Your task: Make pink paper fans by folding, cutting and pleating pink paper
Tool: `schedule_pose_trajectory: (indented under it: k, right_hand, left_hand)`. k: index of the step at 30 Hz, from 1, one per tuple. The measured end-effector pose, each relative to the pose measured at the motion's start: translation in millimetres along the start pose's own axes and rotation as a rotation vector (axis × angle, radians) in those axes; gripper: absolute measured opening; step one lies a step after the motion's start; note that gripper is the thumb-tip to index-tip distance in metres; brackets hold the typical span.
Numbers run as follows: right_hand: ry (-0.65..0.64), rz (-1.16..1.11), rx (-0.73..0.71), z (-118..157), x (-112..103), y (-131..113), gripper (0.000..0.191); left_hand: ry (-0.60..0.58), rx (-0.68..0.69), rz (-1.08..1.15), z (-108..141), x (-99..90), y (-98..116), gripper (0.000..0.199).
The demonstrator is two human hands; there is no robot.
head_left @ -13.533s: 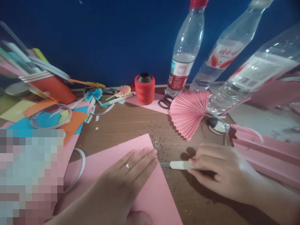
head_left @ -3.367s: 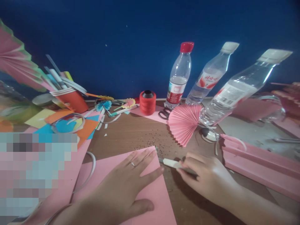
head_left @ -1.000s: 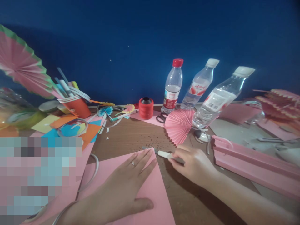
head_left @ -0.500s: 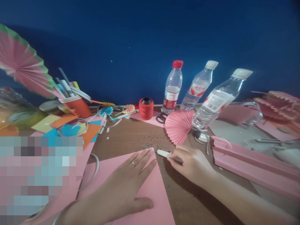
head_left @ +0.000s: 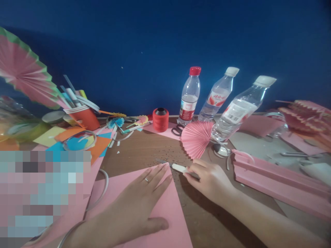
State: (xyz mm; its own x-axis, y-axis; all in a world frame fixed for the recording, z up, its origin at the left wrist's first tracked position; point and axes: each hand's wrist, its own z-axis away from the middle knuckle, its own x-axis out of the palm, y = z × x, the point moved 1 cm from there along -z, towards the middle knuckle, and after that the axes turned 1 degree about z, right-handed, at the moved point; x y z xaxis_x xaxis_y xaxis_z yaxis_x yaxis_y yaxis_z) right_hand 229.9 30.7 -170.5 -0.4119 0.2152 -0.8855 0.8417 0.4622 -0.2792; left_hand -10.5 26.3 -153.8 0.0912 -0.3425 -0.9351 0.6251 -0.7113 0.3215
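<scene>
Flat on a sheet of pink paper (head_left: pixel 170 210) lies my left hand (head_left: pixel 134 199), its fingers stretched toward the sheet's far corner and the thumb apart. My right hand (head_left: pixel 210 177) is closed around the white handle of a utility knife (head_left: pixel 179 168). The knife's blade points left and lies at the paper's far corner, just beyond my left fingertips. Small dark specks are scattered on the brown table (head_left: pixel 137 148) around the blade. A pleated pink paper fan (head_left: pixel 198 137) sits just beyond my right hand.
Three water bottles (head_left: pixel 190 94) stand at the back, beside a red thread spool (head_left: pixel 160 120) and scissors (head_left: pixel 178 130). Folded pink paper (head_left: pixel 279 182) lies to the right. A red cup of markers (head_left: pixel 84 117) and coloured paper (head_left: pixel 100 146) are at the left.
The view has shifted very slightly. Both hands, the knife and the pink sheet keep practically the same positions.
</scene>
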Motion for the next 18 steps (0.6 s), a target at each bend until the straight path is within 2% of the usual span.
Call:
schedule_pose_trajectory:
  k: [8,14,18]
  right_hand:
    - [0.040,0.025,-0.011,3.7,7.9,2.7,0.022]
    - [0.118,0.119,0.080,4.5,10.7,5.6,0.017]
    - [0.137,0.163,0.102,2.3,8.7,7.4,0.013]
  left_hand:
    - [-0.021,-0.004,0.026,1.0,3.5,-2.7,0.100]
    - [-0.056,-0.021,0.029,0.9,6.8,-4.5,0.101]
    - [0.000,-0.003,-0.002,0.9,5.4,-2.5,0.097]
